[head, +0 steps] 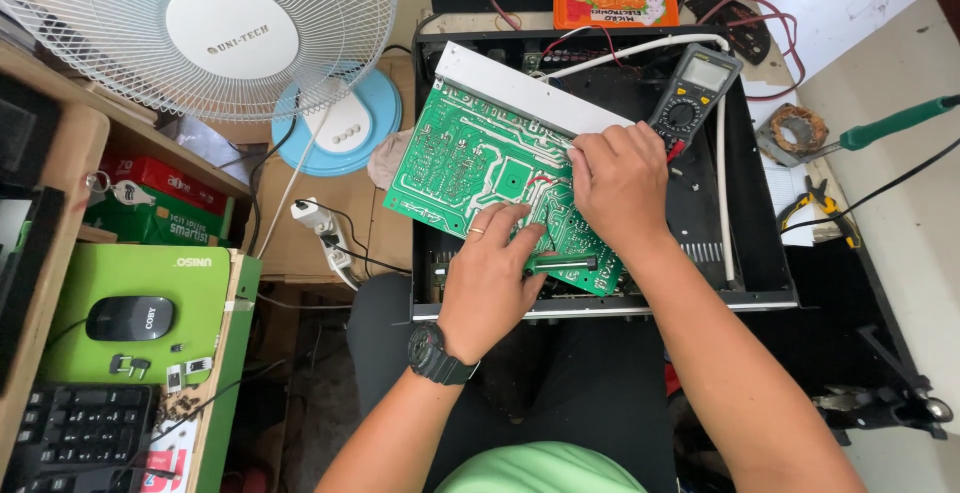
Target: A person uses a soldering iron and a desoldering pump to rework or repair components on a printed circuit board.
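Two bare hands work on a green printed circuit board tilted over an open black metal chassis.

The left hand, with a ring and a black wristwatch on its wrist, lies palm down on the board's near edge, fingers curled around a slim green-handled tool lying across the board. The right hand reaches in from the right, forearm angled up, fingers bent and pressed together on the board beside its white metal strip; whether it pinches anything cannot be told. A grey digital multimeter lies just beyond the knuckles.
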